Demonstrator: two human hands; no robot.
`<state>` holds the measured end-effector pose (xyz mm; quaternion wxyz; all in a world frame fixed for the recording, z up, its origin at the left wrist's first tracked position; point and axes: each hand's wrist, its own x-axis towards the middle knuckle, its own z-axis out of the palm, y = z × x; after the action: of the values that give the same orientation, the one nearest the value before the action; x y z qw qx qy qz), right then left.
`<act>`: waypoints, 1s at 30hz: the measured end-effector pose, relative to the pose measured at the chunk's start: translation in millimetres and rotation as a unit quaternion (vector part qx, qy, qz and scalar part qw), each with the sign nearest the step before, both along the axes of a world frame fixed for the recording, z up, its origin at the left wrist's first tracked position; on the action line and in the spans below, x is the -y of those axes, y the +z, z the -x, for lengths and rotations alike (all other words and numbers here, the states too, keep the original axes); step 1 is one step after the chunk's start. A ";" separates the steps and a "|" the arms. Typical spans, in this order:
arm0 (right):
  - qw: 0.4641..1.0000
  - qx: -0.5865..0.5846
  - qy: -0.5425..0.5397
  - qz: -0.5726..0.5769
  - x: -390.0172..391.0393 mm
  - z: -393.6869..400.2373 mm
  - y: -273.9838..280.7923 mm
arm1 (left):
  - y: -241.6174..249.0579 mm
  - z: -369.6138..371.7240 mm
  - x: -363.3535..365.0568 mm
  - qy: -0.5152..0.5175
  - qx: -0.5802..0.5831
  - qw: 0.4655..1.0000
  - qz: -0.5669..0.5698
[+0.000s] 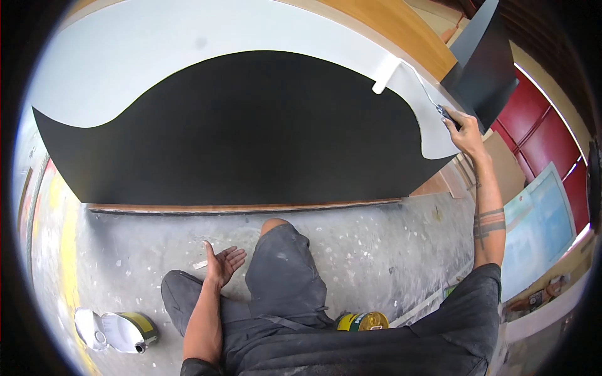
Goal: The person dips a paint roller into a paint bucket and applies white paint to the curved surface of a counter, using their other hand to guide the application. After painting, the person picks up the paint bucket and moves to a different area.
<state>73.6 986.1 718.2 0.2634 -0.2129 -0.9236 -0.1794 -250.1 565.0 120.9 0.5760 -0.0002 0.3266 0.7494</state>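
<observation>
Right hand (465, 135) gripping the paint roller (387, 75), fingers hiding most of the handle. Roller head sits at the white-black border, right part of the panel (269, 138); can't tell how firmly it presses. Left hand (224, 266) open, palm showing, on the near side of the panel. Panel's far edge partly cut off. Tin (364, 321) nearside of panel, half hidden by the shirt (364, 351).

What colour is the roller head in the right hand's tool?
White, like the roller head's surroundings; the head view shows it.
</observation>
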 end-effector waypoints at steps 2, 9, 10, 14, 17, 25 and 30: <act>1.000 0.005 0.025 -0.001 11.7 19.8 0.7 | -0.6 1.7 0.4 0.000 -0.003 1.000 -0.006; 0.993 0.004 0.116 -0.023 34.1 87.3 -0.3 | -0.1 3.8 -0.7 0.010 0.001 1.000 -0.011; 0.991 0.009 0.132 -0.026 41.2 98.0 1.4 | 3.2 4.6 0.5 0.010 0.002 1.000 -0.012; 0.995 0.044 0.086 0.012 71.2 125.2 14.9 | 6.0 3.9 1.8 0.012 -0.007 1.000 -0.009; 0.987 0.050 0.149 -0.036 49.4 116.9 22.7 | 7.8 3.8 7.5 0.023 -0.004 1.000 -0.005; 0.991 0.024 0.127 -0.020 55.6 114.3 18.1 | 15.6 7.9 8.2 0.042 0.012 0.999 -0.018; 0.978 0.041 0.200 -0.045 84.2 167.5 20.6 | 13.5 10.3 4.4 0.033 0.014 0.999 -0.018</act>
<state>-93.8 901.9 738.8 0.2656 -0.0048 -0.9483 -0.1735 -260.4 560.5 134.4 0.5551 -0.0115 0.3048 0.7738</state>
